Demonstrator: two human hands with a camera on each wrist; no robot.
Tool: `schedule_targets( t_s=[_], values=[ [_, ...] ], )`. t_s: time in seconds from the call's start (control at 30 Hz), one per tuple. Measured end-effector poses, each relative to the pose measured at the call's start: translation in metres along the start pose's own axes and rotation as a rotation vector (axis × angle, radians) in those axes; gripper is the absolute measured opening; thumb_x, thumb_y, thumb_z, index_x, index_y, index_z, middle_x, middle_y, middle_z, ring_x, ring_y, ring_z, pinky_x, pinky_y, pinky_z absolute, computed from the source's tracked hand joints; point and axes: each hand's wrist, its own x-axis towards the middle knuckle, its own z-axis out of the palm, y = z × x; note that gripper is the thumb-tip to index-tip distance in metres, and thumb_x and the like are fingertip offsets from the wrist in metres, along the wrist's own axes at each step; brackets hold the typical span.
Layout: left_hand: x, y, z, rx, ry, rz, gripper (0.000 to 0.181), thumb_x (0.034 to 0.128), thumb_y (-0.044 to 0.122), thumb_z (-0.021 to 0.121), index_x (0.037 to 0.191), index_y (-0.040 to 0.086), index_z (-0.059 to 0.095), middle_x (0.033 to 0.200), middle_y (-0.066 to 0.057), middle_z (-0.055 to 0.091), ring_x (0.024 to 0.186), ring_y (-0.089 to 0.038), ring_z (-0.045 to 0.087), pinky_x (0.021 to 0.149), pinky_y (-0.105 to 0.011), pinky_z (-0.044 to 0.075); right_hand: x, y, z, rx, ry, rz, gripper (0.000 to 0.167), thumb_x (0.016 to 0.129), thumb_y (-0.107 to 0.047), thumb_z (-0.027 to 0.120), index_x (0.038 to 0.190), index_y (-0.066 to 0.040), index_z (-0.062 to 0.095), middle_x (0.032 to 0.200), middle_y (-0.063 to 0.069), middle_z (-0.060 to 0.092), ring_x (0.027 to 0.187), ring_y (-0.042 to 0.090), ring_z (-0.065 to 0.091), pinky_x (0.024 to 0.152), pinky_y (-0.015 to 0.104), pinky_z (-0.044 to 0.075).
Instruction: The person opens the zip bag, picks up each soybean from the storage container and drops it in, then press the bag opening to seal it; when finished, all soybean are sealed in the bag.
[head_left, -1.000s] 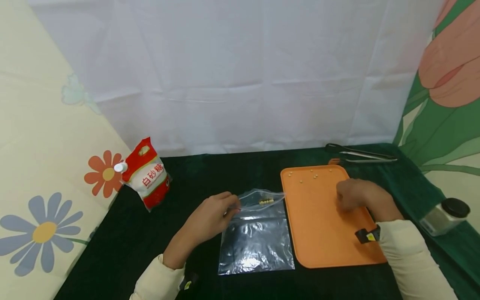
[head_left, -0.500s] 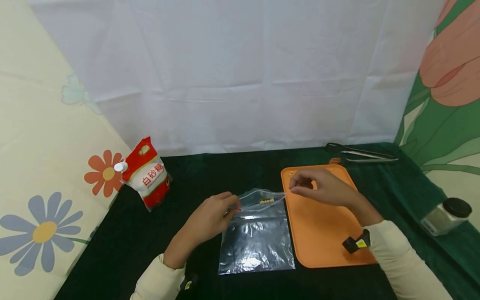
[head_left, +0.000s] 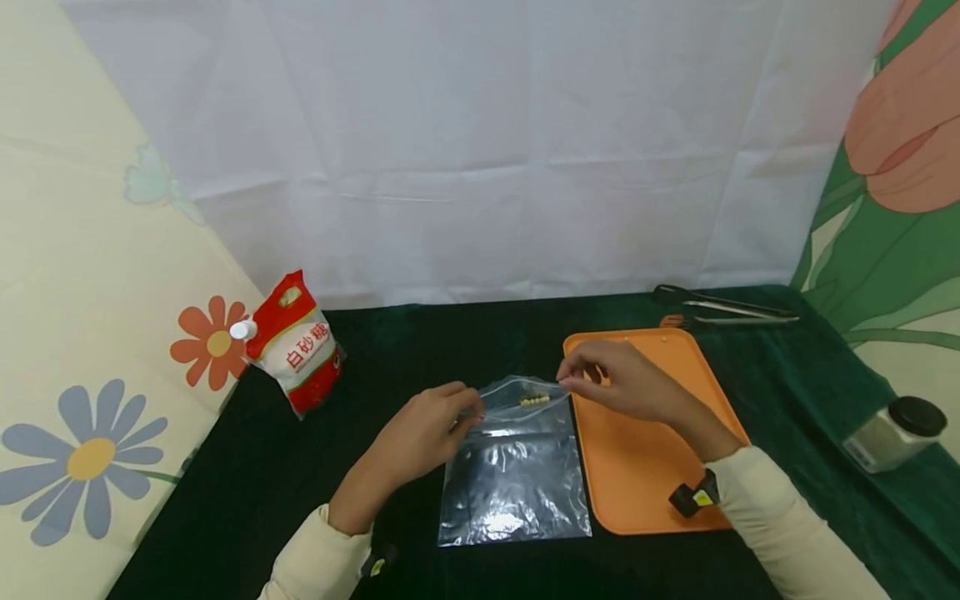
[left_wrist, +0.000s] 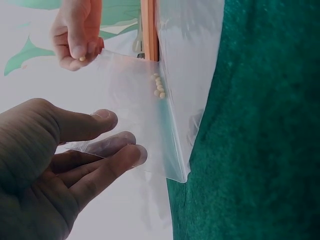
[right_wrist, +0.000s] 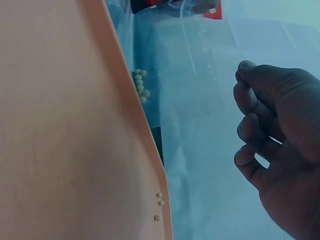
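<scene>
A clear zip bag (head_left: 513, 483) lies on the dark green cloth, its mouth parted. My left hand (head_left: 420, 433) pinches the bag's left edge; in the left wrist view my left hand (left_wrist: 65, 160) has the film between thumb and fingers. Several pale yellow beads (left_wrist: 159, 87) lie inside the bag near its mouth. My right hand (head_left: 622, 379) is at the bag's right corner, over the tray's left rim, and pinches a small bead (left_wrist: 82, 59). In the right wrist view a few beads (right_wrist: 158, 218) rest along the edge of the orange tray (right_wrist: 60, 120).
The orange tray (head_left: 637, 492) lies right of the bag. Behind it are black-handled tongs (head_left: 735, 310) and a brown-tipped utensil (head_left: 672, 321). A jar with a black lid (head_left: 892, 435) stands at the right, a red and white sugar pouch (head_left: 296, 346) at the left.
My right hand has moved left from the tray's right part to the bag's mouth. My left hand has kept its grip on the bag's edge.
</scene>
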Motion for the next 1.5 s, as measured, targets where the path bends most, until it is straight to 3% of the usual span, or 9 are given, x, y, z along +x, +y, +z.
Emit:
schedule_targets(
  t_s=[0.17, 0.3, 0.43, 0.53, 0.67, 0.9, 1.2, 1.5],
  values=[
    [-0.001, 0.0, 0.0, -0.004, -0.007, 0.003, 0.019, 0.0907, 0.01, 0.073, 0.108, 0.016, 0.07, 0.098, 0.01, 0.062, 0.075, 0.0, 0.056, 0.062, -0.018, 0.05, 0.002, 0.001, 0.001, -0.017, 0.002, 0.005, 0.014, 0.099, -0.033, 0.065, 0.109, -0.025, 0.07, 0.087, -0.015, 0.059, 0.073, 0.009, 0.051, 0.06, 0.027, 0.045],
    [0.0, 0.001, -0.002, -0.006, -0.01, -0.004, 0.019, 0.0904, 0.01, 0.073, 0.108, 0.017, 0.07, 0.098, 0.01, 0.062, 0.075, 0.001, 0.057, 0.062, -0.017, 0.05, 0.0, 0.003, -0.01, -0.041, 0.083, 0.036, 0.015, 0.1, -0.034, 0.063, 0.109, -0.025, 0.071, 0.086, -0.014, 0.059, 0.072, 0.01, 0.05, 0.059, 0.029, 0.044],
    [0.001, 0.001, -0.003, -0.002, -0.007, -0.005, 0.019, 0.0901, 0.01, 0.073, 0.107, 0.017, 0.069, 0.098, 0.011, 0.061, 0.076, 0.001, 0.057, 0.063, -0.016, 0.05, -0.003, 0.007, -0.025, -0.184, 0.189, 0.123, 0.014, 0.098, -0.03, 0.066, 0.107, -0.02, 0.073, 0.088, -0.01, 0.06, 0.073, 0.012, 0.05, 0.06, 0.032, 0.044],
    [0.001, 0.001, -0.003, 0.006, 0.0, 0.005, 0.018, 0.0905, 0.01, 0.073, 0.107, 0.016, 0.07, 0.096, 0.011, 0.061, 0.075, 0.002, 0.057, 0.062, -0.016, 0.05, -0.005, 0.014, -0.03, -0.324, 0.217, 0.232, 0.014, 0.097, -0.025, 0.068, 0.105, -0.015, 0.074, 0.089, -0.004, 0.063, 0.077, 0.016, 0.053, 0.065, 0.036, 0.045],
    [0.0, 0.001, -0.003, 0.02, 0.016, 0.013, 0.017, 0.0907, 0.009, 0.073, 0.106, 0.016, 0.07, 0.095, 0.011, 0.061, 0.074, 0.002, 0.056, 0.062, -0.016, 0.05, -0.004, 0.028, -0.029, -0.428, 0.173, 0.352, 0.015, 0.097, -0.023, 0.069, 0.104, -0.011, 0.075, 0.09, 0.001, 0.066, 0.078, 0.019, 0.057, 0.068, 0.039, 0.049],
    [-0.001, 0.002, -0.002, 0.007, 0.019, 0.024, 0.016, 0.0915, 0.008, 0.072, 0.107, 0.013, 0.07, 0.096, 0.009, 0.063, 0.074, 0.002, 0.057, 0.063, -0.016, 0.05, 0.0, 0.051, -0.018, -0.43, 0.066, 0.42, 0.016, 0.094, -0.02, 0.072, 0.107, -0.011, 0.076, 0.091, 0.003, 0.067, 0.072, 0.016, 0.057, 0.063, 0.037, 0.049],
    [0.0, 0.002, 0.0, 0.021, 0.002, 0.022, 0.016, 0.0919, 0.01, 0.072, 0.108, 0.014, 0.07, 0.098, 0.009, 0.063, 0.077, 0.001, 0.058, 0.065, -0.016, 0.051, -0.003, 0.064, -0.01, -0.374, 0.033, 0.475, 0.017, 0.098, -0.023, 0.068, 0.111, -0.014, 0.074, 0.091, 0.003, 0.069, 0.074, 0.016, 0.06, 0.064, 0.038, 0.052],
    [-0.002, 0.003, -0.001, 0.018, 0.011, 0.045, 0.016, 0.0921, 0.009, 0.071, 0.108, 0.013, 0.07, 0.099, 0.007, 0.064, 0.077, 0.0, 0.059, 0.064, -0.016, 0.051, -0.004, 0.071, -0.004, -0.37, 0.016, 0.453, 0.01, 0.097, -0.024, 0.069, 0.104, -0.018, 0.072, 0.086, -0.003, 0.065, 0.071, 0.014, 0.057, 0.064, 0.035, 0.049]
  ],
)
